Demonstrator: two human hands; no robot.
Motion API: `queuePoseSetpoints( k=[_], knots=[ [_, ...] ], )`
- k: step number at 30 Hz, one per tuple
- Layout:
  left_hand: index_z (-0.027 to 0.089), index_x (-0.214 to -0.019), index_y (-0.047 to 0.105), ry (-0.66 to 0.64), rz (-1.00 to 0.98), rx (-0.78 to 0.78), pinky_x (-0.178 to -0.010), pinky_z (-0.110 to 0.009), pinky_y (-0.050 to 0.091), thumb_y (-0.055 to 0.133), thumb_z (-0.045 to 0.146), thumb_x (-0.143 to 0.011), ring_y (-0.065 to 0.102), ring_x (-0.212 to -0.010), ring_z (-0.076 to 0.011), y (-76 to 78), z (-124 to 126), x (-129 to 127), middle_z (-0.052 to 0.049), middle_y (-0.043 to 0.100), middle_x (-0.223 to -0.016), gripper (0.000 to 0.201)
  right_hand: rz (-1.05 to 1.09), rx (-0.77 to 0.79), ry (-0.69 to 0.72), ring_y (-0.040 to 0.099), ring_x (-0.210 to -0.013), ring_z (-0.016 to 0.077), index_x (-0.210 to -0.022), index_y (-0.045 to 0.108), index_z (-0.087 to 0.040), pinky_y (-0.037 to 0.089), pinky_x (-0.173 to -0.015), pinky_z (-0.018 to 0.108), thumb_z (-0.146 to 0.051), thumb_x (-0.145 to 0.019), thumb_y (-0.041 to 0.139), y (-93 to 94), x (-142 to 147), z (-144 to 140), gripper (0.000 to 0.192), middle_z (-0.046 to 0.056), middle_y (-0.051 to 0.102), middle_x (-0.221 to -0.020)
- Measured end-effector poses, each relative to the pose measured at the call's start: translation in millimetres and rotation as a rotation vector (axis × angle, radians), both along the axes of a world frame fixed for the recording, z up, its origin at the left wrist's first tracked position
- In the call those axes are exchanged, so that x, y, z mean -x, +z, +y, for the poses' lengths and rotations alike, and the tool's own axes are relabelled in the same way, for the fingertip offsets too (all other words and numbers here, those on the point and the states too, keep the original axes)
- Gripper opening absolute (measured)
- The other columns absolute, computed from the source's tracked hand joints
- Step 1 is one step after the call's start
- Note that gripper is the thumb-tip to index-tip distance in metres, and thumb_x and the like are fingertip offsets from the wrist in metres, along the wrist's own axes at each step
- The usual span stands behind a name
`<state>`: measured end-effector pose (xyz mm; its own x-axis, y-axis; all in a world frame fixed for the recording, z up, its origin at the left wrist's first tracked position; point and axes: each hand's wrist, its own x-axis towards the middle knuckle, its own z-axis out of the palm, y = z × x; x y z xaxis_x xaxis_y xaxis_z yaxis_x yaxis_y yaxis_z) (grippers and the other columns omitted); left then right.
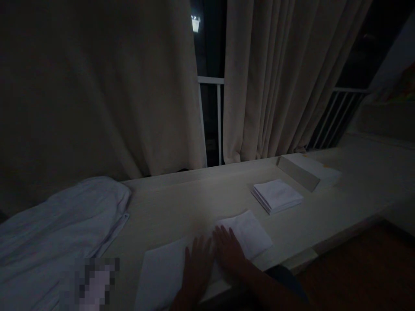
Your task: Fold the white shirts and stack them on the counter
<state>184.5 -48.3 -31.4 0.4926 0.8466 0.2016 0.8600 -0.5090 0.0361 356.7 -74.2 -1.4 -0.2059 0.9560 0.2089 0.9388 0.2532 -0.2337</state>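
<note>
A flat white cloth (pixel 162 272) lies on the pale tabletop near its front edge, and its right part (pixel 253 235) spreads out past my hands. My left hand (pixel 197 265) rests flat on the middle of it with the fingers stretched out. Close beside it, my right hand (pixel 228 250) also lies flat on the cloth, fingers pointing away from me. Neither hand grips anything. To the right, a small neat stack of folded white cloth (pixel 277 195) sits apart from the hands. The dim light hides fine detail.
A big heap of white cloth (pixel 74 220) covers the table's left end, with a pixelated patch in front. A pale box (pixel 308 172) stands at the back right. Beige curtains (pixel 259 77) hang behind the table, with a white railing (pixel 210 80) between them.
</note>
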Motion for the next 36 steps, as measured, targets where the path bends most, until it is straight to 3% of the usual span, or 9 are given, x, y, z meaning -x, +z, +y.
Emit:
queuePoseSetpoints(
  k=[4,10,23,27,30,33,36],
  knots=[
    [0.035,-0.145,0.033,0.022,-0.036,-0.033,-0.112,-0.062,0.018,0.033,0.045,-0.094,0.026,-0.143,-0.0329,-6.0,25.1,4.0,-0.004,0.031,-0.155,0.052,-0.034,0.02,-0.014,0.021,-0.143,0.0307,-0.147,0.037,-0.027,0.017,-0.114,0.057,-0.055,-0.097,0.033,-5.4,-18.4,25.1,0.057,0.007,0.028,-0.155],
    [0.031,-0.147,0.029,0.07,-0.068,-0.06,-0.114,-0.056,0.021,0.033,0.054,-0.092,0.025,-0.143,-0.0317,-4.1,33.2,12.3,-0.005,0.03,-0.156,0.06,-0.015,-0.033,-0.1,0.022,-0.143,0.0278,-0.148,0.033,-0.032,0.015,-0.115,0.052,-0.055,-0.098,0.034,-28.5,-32.3,19.7,0.055,0.004,0.026,-0.156],
    [0.027,-0.147,0.032,0.06,-0.018,0.003,-0.114,-0.055,0.016,0.029,0.053,-0.093,0.021,-0.145,-0.0321,3.2,32.6,15.4,-0.01,0.025,-0.157,0.06,-0.018,-0.003,-0.135,0.02,-0.144,0.0269,-0.147,0.034,-0.031,0.013,-0.115,0.051,-0.057,-0.097,0.033,-18.5,-27.8,15.7,0.057,0.004,0.026,-0.156],
    [0.02,-0.146,0.036,0.143,-0.012,-0.012,-0.115,-0.054,0.013,0.028,0.054,-0.092,0.017,-0.146,-0.0326,11.2,30.9,53.0,-0.012,0.025,-0.157,0.064,0.002,-0.007,-0.135,0.02,-0.144,0.0265,-0.147,0.035,-0.032,0.012,-0.116,0.05,-0.059,-0.097,0.03,-20.0,-28.7,14.8,0.057,0.003,0.026,-0.156],
    [0.008,-0.145,0.033,0.329,-0.087,-0.039,-0.114,-0.052,0.018,0.028,0.057,-0.089,0.023,-0.143,-0.0343,17.8,29.3,98.9,-0.02,0.03,-0.154,0.075,0.014,0.004,-0.131,0.02,-0.144,0.0267,-0.147,0.035,-0.032,0.011,-0.116,0.05,-0.06,-0.097,0.029,-22.6,-29.6,15.5,0.058,0.003,0.026,-0.156],
    [-0.004,-0.14,0.035,0.617,-0.259,0.126,-0.107,-0.047,0.033,0.031,0.064,-0.084,0.045,-0.13,-0.0352,21.6,32.5,144.5,-0.027,0.046,-0.14,0.088,0.019,0.019,-0.137,0.02,-0.144,0.0272,-0.148,0.035,-0.031,0.01,-0.116,0.05,-0.061,-0.096,0.028,-25.1,-29.7,16.6,0.06,0.003,0.026,-0.156],
    [0.0,-0.123,0.054,0.732,-0.347,0.351,-0.091,-0.045,0.045,0.034,0.068,-0.08,0.062,-0.105,-0.0346,22.4,38.4,174.3,-0.024,0.064,-0.118,0.083,0.016,0.028,-0.161,0.021,-0.144,0.0275,-0.15,0.032,-0.025,0.01,-0.116,0.049,-0.059,-0.097,0.026,-26.4,-28.8,17.0,0.063,0.006,0.026,-0.156]
  ],
)
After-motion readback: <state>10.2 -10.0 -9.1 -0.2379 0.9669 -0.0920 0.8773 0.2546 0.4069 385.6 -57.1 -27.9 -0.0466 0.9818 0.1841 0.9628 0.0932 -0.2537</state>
